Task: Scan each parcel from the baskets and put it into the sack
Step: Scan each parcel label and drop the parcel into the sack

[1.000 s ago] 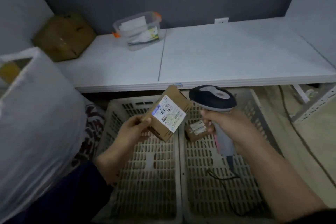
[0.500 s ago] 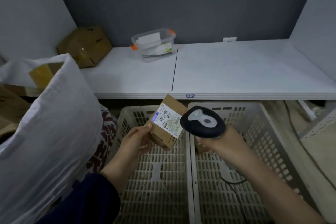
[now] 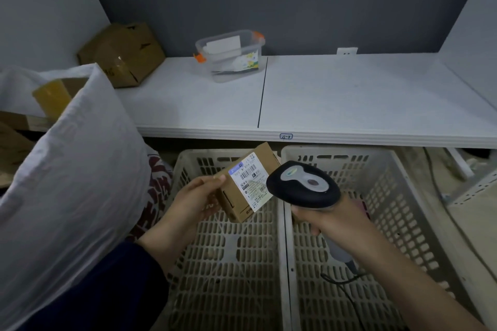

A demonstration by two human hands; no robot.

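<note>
My left hand [image 3: 193, 201] grips a small brown cardboard parcel [image 3: 248, 183] above the left basket [image 3: 228, 263], its white barcode label turned up and to the right. My right hand [image 3: 330, 220] holds a black and grey barcode scanner [image 3: 304, 184] by its handle, the scanner head close beside the label. The right basket [image 3: 376, 223] lies under that hand; the hand and scanner hide part of its floor. A white sack [image 3: 67, 183] stands open at the left, with a yellow-taped parcel [image 3: 52, 98] showing in its mouth.
A white shelf [image 3: 336, 94] runs across above the baskets. On it stand a brown cardboard box [image 3: 121, 54] at the back left and a clear plastic tub [image 3: 230, 54] with orange clips. The scanner's cable [image 3: 347, 293] trails over the right basket. Metal racking [image 3: 473, 185] stands at right.
The scanner head has swung left and closer to the parcel's label. The view has tilted up and left, showing more of the sack. The small parcel in the right basket is now out of sight.
</note>
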